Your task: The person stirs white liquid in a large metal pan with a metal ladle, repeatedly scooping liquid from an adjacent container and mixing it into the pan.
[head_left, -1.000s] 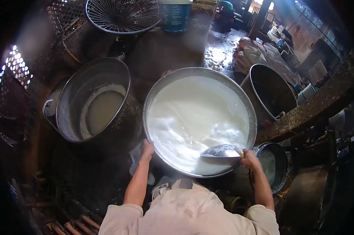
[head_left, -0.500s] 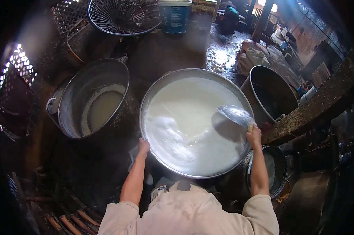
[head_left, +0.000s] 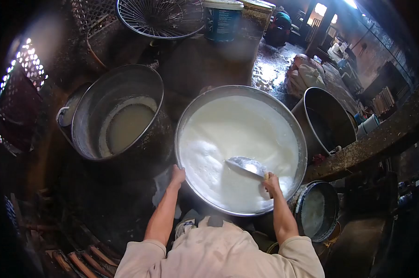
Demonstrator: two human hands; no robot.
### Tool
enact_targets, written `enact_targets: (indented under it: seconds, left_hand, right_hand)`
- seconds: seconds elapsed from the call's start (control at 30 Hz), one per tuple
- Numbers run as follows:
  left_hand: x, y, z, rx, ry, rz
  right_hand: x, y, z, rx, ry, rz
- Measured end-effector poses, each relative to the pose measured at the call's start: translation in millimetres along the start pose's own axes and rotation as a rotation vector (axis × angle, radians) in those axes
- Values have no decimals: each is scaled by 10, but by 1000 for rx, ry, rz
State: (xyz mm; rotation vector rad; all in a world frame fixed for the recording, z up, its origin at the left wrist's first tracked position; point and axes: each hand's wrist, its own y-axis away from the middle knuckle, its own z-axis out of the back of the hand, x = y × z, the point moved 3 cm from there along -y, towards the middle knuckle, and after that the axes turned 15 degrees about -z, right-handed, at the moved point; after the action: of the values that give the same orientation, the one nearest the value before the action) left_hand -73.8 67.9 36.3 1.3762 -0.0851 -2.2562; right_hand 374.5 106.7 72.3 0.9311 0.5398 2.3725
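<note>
A wide round metal basin full of pale milky liquid is right in front of me. White foam gathers on the liquid's left side. My left hand is closed on the basin's lower-left rim. In my right hand is the handle of a metal scoop, held over the lower middle of the basin. The scoop's blade points left and lies low at the liquid; how deep it dips, I cannot tell.
Left stands a large metal pot with cloudy liquid low inside. Right of the basin are a tall metal drum, a wooden beam and a bucket. A teal bucket and a wire rack stand behind.
My right hand has brought the scoop left and down, from above the basin's right side to the liquid near the foam. My left hand stays on the rim. The view has shifted slightly.
</note>
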Motion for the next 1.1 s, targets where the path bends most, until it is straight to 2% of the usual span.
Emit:
enact_targets:
  seconds: [0.1, 0.2, 0.3, 0.4, 0.47, 0.57, 0.63, 0.73, 0.77, 0.9, 1.03, 1.07, 1.1]
  left_hand:
    - [-24, 6, 56, 53, -2, -4]
    - [4, -16, 84, 17, 131, 24]
    - [-18, -49, 139, 194, 138, 39]
    - [-56, -22, 182, 209, 184, 34]
    - [-165, 31, 239, 211, 212, 32]
    - [133, -126, 111, 203, 125, -46]
    - [270, -180, 32, 183, 190, -23]
    - [209, -136, 59, 194, 239, -84]
    - [111, -96, 112, 196, 242, -46]
    - [76, -89, 130, 144, 101, -121]
    - [-69, -27, 230, 184, 72, -140]
    - [-52, -28, 209, 164, 46, -141]
    - [-70, -26, 228, 164, 43, -140]
  right_hand:
    - [145, 361, -295, 69, -54, -40]
    - [178, 552, -605, 107, -89, -20]
    - [260, 750, -813, 146, -108, -3]
    - [409, 1009, -908, 202, -119, -27]
    - [547, 1180, -929, 274, -150, -72]
    - [678, 1343, -929, 304, -208, -84]
    - [932, 1503, -795, 319, -230, -98]
    - [1205, 1538, -576, 339, -230, -19]
    - [1337, 1527, -474, 338, -240, 26]
    - [2051, 1286, -188, 157, -46, 241]
    - [2669, 775, -363, -302, 80, 690]
    - [2807, 686, -398, -302, 78, 691]
    - [2891, 575, -451, -244, 153, 512]
